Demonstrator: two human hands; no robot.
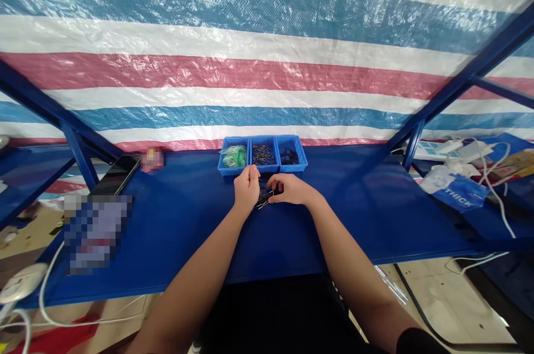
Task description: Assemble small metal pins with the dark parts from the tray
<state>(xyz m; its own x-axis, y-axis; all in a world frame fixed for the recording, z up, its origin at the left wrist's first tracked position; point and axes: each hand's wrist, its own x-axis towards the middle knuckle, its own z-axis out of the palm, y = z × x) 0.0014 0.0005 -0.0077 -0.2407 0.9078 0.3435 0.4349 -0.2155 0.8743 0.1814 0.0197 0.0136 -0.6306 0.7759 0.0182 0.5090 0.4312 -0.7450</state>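
Observation:
My left hand is closed in a loose fist just in front of the bins; what its fingers hold, if anything, is hidden. Curled round a small black part, my right hand is at the right side of a little pile of thin black and brass-coloured pieces on the table. Behind my hands stand three joined blue bins. The left bin has green-tinted clear plastic bags in it. Thin brass and dark pieces lie in the middle bin, and small black parts in the right bin.
The blue table reaches to a striped plastic sheet behind. Blue metal struts slope at both sides. A dark flat device lies at left. White cables and a blue-white package are at right.

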